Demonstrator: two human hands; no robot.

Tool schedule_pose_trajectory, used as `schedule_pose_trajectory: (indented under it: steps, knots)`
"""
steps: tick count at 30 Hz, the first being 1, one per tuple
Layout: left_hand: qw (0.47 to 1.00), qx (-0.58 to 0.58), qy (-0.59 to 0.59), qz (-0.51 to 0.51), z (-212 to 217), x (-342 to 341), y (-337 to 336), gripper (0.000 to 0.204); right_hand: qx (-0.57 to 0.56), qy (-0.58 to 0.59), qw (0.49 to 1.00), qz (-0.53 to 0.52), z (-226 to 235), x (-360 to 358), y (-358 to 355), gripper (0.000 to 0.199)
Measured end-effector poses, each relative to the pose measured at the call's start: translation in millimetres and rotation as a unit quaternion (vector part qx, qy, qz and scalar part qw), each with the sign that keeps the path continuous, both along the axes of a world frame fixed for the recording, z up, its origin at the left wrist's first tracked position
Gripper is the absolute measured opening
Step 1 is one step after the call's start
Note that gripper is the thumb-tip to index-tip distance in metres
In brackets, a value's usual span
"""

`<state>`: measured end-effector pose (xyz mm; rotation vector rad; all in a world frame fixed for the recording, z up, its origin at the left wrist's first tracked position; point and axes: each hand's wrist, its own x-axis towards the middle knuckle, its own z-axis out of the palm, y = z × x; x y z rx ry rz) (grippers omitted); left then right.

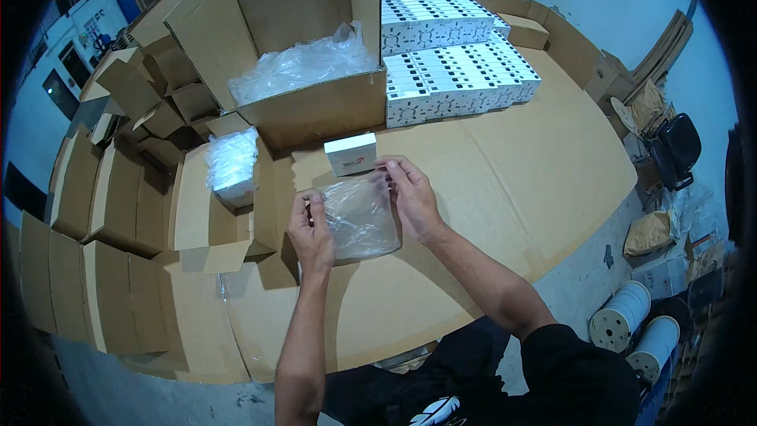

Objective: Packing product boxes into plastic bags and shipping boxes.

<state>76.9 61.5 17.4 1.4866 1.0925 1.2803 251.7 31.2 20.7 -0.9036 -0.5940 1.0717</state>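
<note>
A clear plastic bag is stretched between my hands above the cardboard-covered table. Its left edge is pinched between thumb and finger of my left hand. At its upper right corner, my right hand pinches the film with thumb and forefinger. Just beyond the bag stands a small white box with a red mark, upright and touched by neither hand. To the left, an open carton holds several white boxes wrapped in clear plastic.
Behind my hands, a large open carton is filled with clear plastic bags. Stacked white printed boxes stand at the back right. Several open cartons crowd the left side. Beyond the table's right edge lie cable spools and a black chair.
</note>
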Motion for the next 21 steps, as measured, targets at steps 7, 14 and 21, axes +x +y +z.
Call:
schedule_pose_trajectory:
  steps: [7,14,21]
  knots:
    - [0.997,0.049,-0.023,0.050,-13,-7,11,0.030,-0.086,-0.285,0.953,0.049,1,-30,-14,0.024]
    - [0.966,-0.152,-0.170,-0.124,-8,-5,3,0.040,-0.030,-0.287,0.955,-0.066,-18,-20,-3,0.027]
    - [0.983,-0.092,-0.096,-0.126,-13,0,2,0.033,-0.048,-0.270,0.960,-0.059,-19,-5,1,0.022]
